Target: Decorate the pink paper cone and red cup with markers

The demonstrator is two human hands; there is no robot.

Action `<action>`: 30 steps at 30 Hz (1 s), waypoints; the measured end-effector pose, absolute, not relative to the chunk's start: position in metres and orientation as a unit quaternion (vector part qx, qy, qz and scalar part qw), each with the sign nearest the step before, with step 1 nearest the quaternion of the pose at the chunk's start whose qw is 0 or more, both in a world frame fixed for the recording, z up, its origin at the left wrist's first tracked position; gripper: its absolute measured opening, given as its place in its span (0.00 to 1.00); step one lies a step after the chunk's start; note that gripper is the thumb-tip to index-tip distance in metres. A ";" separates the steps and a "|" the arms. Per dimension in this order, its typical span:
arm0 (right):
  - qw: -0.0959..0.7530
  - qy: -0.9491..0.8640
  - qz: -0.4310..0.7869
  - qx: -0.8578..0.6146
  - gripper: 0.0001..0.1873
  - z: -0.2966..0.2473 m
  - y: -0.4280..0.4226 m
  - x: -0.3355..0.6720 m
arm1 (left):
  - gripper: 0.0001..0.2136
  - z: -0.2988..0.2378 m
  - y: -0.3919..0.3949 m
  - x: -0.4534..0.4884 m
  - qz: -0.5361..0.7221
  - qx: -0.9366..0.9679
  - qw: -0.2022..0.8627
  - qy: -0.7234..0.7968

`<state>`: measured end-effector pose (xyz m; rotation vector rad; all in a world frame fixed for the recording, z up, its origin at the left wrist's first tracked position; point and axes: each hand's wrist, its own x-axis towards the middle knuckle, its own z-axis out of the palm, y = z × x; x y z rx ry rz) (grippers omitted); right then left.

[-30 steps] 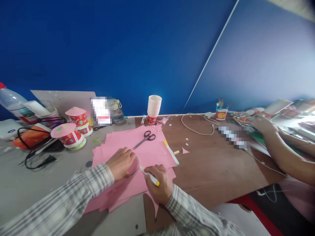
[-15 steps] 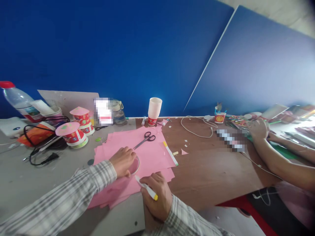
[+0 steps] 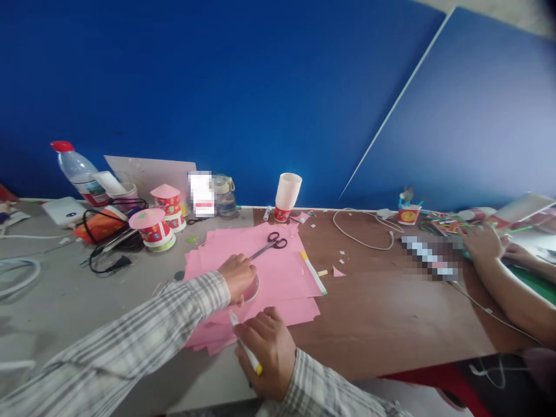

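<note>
My left hand (image 3: 238,277) presses down on a round clear ring (image 3: 253,291) lying on a stack of pink paper sheets (image 3: 282,278), its fingers curled over the ring. My right hand (image 3: 266,350) grips a white marker with a yellow end (image 3: 245,351); the tip touches the pink paper just below the ring. Black scissors (image 3: 270,245) lie on the paper beyond my left hand. A second white marker (image 3: 313,271) lies along the paper's right edge.
Decorated red paper cups (image 3: 153,229) and a stack of plain cups (image 3: 287,196) stand at the back. A water bottle (image 3: 78,172), black cable (image 3: 108,250) and white cable (image 3: 362,231) lie about. Another person's hands (image 3: 482,243) work at the right.
My right hand has slid the marker tip down and left around the ring's lower edge. The view has swung left, so everything sits further right in the picture.
</note>
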<state>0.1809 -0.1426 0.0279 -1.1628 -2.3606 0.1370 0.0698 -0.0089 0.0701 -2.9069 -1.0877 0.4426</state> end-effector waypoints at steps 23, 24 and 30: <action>0.232 -0.870 -0.022 -0.435 0.13 0.010 -0.127 0.160 | 0.24 0.079 -0.014 0.091 0.186 -0.916 0.008 -0.354; 0.229 -0.869 -0.021 -0.438 0.13 0.009 -0.129 0.161 | 0.23 0.079 -0.014 0.091 0.186 -0.916 0.007 -0.355; 0.207 -0.873 -0.018 -0.442 0.11 0.008 -0.134 0.171 | 0.24 0.076 -0.013 0.090 0.183 -0.917 0.004 -0.354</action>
